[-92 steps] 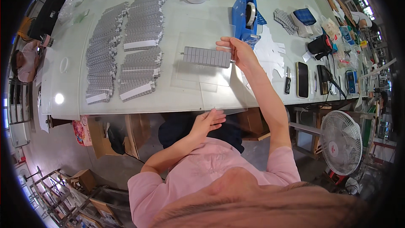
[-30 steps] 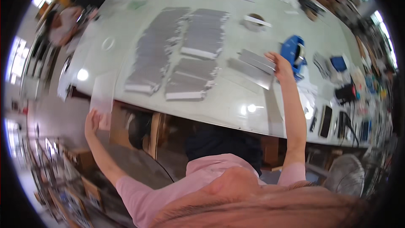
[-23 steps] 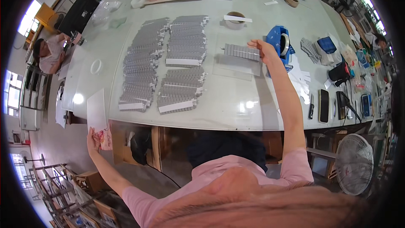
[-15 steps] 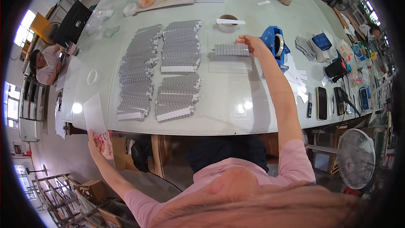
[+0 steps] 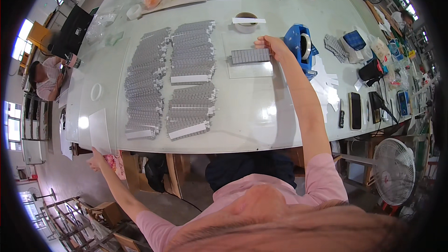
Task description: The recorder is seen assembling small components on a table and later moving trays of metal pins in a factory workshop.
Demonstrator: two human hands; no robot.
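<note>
My right hand (image 5: pixel 275 48) is at the far right corner of a grey segmented block (image 5: pixel 251 56), its fingers stretched leftward and apart. The block lies across a clear rectangular sheet (image 5: pixel 247 72), with a thin pin sticking out of its left end. Whether my fingertips touch the block is too small to tell. Low on the left, my left hand (image 5: pixel 96 161) is just off the table's front edge, beside the near corner of a whitish translucent sheet (image 5: pixel 101 128). Its fingers look apart, one pointing up against the sheet's corner.
Two long columns of grey segmented strips (image 5: pixel 145 84) cover the table's middle left. A blue tape dispenser (image 5: pixel 296 49) stands right of my hand, a tape roll (image 5: pixel 246 25) beyond the block. A phone (image 5: pixel 355 111) and white paper pieces (image 5: pixel 329 91) lie rightward. Another person (image 5: pixel 46 79) sits at left.
The view has shifted slightly, carrying the table leftward. My left hand has drawn a little away from the translucent sheet's corner. My right hand stays by the grey block.
</note>
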